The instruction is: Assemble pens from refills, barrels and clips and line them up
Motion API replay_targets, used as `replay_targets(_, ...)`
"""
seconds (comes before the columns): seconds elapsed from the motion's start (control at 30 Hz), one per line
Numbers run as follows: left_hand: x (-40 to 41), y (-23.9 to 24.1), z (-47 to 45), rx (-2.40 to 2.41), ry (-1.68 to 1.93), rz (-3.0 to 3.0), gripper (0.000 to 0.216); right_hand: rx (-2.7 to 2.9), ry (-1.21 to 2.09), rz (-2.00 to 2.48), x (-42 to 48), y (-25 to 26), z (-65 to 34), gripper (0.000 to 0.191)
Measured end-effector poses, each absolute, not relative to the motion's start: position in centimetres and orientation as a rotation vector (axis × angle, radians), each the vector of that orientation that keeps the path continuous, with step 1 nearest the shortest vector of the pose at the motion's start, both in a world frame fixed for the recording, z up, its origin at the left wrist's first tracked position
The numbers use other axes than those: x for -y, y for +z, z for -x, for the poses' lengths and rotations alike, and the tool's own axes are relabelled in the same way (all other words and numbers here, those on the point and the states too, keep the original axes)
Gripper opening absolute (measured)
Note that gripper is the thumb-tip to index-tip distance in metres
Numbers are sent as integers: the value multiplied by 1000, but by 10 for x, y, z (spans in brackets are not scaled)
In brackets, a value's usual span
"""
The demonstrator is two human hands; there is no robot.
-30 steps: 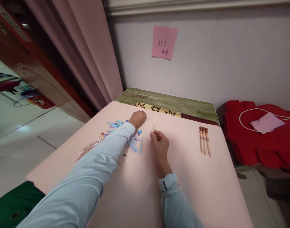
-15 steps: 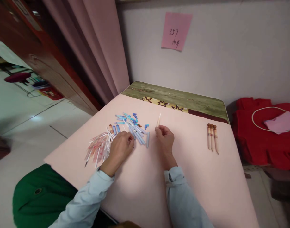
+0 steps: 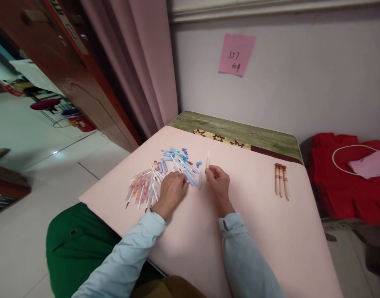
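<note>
My right hand [image 3: 219,180] holds a light peach pen barrel [image 3: 207,161] upright between thumb and fingers, with a thin white tip showing at its top. My left hand [image 3: 174,188] is closed at the near side of a heap of pale blue pen barrels [image 3: 190,177]; whatever its fingertips pinch is hidden. Beside that hand, to the left, a fan of white pen refills [image 3: 141,192] and pinkish clear pieces lies spread out. Small blue pen parts [image 3: 174,153] are scattered behind the heap. One blue-grey barrel [image 3: 200,180] lies apart, between my hands.
Three finished-looking pens with brown tops [image 3: 281,182] lie side by side on the pink-covered table [image 3: 252,240], at the right. Behind the table is a wall with a pink note [image 3: 237,54]. A red cloth-covered stool [image 3: 335,178] stands at the right, a curtain [image 3: 146,62] at the left.
The camera view has shifted, so the table appears a little further right and lower. My left hand has moved closer to the blue barrels. The right hand keeps its hold on the peach barrel.
</note>
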State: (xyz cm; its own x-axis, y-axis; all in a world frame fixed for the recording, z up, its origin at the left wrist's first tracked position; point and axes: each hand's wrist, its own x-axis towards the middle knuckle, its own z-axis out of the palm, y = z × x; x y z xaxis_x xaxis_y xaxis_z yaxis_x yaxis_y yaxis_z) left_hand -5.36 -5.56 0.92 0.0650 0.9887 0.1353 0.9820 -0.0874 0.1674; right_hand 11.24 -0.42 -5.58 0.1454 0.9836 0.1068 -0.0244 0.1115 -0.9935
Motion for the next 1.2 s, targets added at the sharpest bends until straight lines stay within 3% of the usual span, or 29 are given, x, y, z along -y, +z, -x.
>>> replay_targets(0.3, 51, 40, 145, -2591, 605, -1905, 17, 1058, 1068, 1143, 6, -56, -115, 33)
replay_targets(0.53, 52, 24, 145, -2405, 542, -1872, 18, 1112, 1068, 1161, 8, -58, -113, 35)
replay_targets(0.83, 50, 27, 168, -2519, 587, -1671, 17, 1288, 941, 1202, 10, -63, -114, 41)
replay_targets(1.0, 21, 19, 180, -2415, 691, -1366, 21, 1292, 957, 1197, 12, -63, -114, 41)
replay_targets(1.2, -16, 3, 182, -2461, 505, -1430, 28, 1253, 1011, 1191, 13, -63, -113, 39)
